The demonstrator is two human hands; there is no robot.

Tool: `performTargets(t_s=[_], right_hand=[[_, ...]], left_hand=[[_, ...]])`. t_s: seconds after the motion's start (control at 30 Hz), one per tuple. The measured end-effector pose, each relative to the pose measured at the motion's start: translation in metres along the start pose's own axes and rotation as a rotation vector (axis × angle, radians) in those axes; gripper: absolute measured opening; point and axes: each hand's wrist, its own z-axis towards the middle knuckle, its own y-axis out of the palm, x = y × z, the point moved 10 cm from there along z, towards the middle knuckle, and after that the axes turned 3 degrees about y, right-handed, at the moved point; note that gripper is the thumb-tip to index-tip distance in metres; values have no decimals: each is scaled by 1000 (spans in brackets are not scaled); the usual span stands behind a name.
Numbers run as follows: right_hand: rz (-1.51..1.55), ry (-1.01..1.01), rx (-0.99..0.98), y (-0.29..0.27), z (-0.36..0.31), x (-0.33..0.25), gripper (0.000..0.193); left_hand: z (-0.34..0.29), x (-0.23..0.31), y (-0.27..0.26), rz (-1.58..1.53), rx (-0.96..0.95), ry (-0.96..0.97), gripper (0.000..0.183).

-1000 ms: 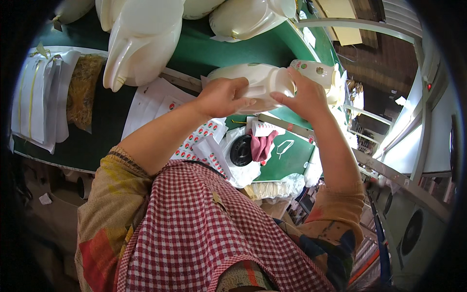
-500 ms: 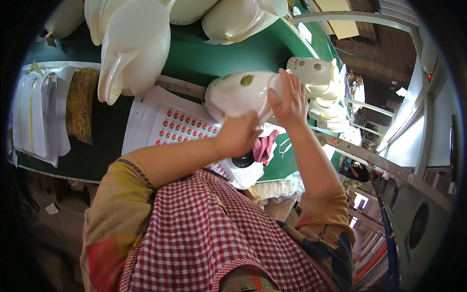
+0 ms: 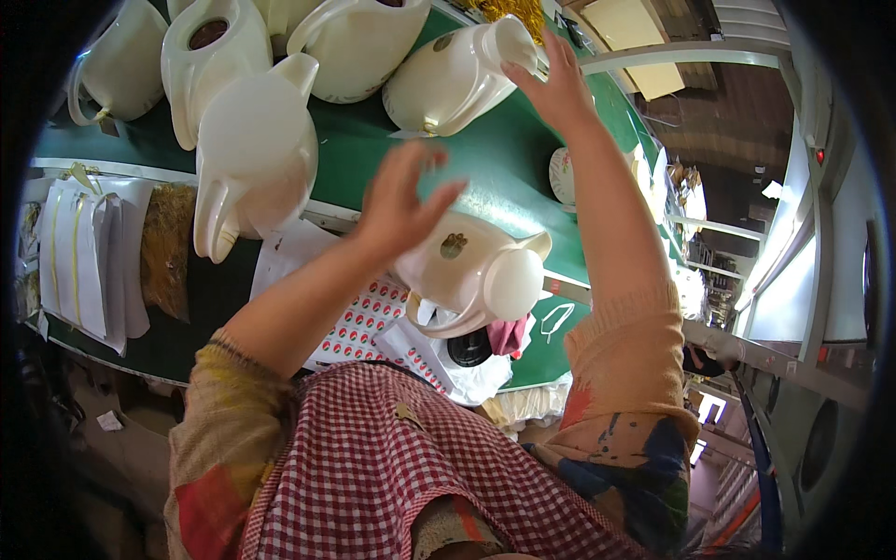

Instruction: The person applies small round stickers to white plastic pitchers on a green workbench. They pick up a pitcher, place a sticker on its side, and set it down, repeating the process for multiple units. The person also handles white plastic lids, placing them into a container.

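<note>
A white thermos jug (image 3: 431, 250) with a dark flower-like mark lies tilted on the table edge before me, its lid to the right and its handle toward me; neither hand holds it. My left hand (image 3: 397, 201), somewhat blurred, hovers above and left of it with the fingers apart. Farther off, my right hand (image 3: 557, 86) is stretched out, thumb and fingers spread around the top end of another white jug (image 3: 448, 79) lying on its side. Whether it touches that jug I cannot tell.
Several more white jugs, among them a capped one (image 3: 257, 140), crowd the far left. Sticker sheets (image 3: 359, 322) with red marks, a black round lid (image 3: 469, 347) and a maroon cloth (image 3: 507, 336) lie nearby. Stacked papers (image 3: 79, 252) and golden ties (image 3: 168, 252) lie left.
The jug my hands were on now lies free, lower in view. My left hand has opened and lifted away; my right hand has moved up to a farther jug. The view has shifted a little.
</note>
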Motion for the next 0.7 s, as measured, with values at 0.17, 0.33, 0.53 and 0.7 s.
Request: performTargets(t_s=[0.17, 0.33, 0.53, 0.7], right_hand=[[269, -53, -303, 46, 43, -5, 85], [233, -194, -380, 36, 44, -24, 84], [63, -379, -429, 26, 41, -38, 82], [-67, -227, -456, 34, 46, -23, 72]], left_hand=[[71, -75, 58, -255, -106, -271, 32], [70, -105, 89, -287, -258, -232, 30], [70, -102, 89, -314, -234, -262, 30], [70, -105, 90, -271, -241, -268, 30]])
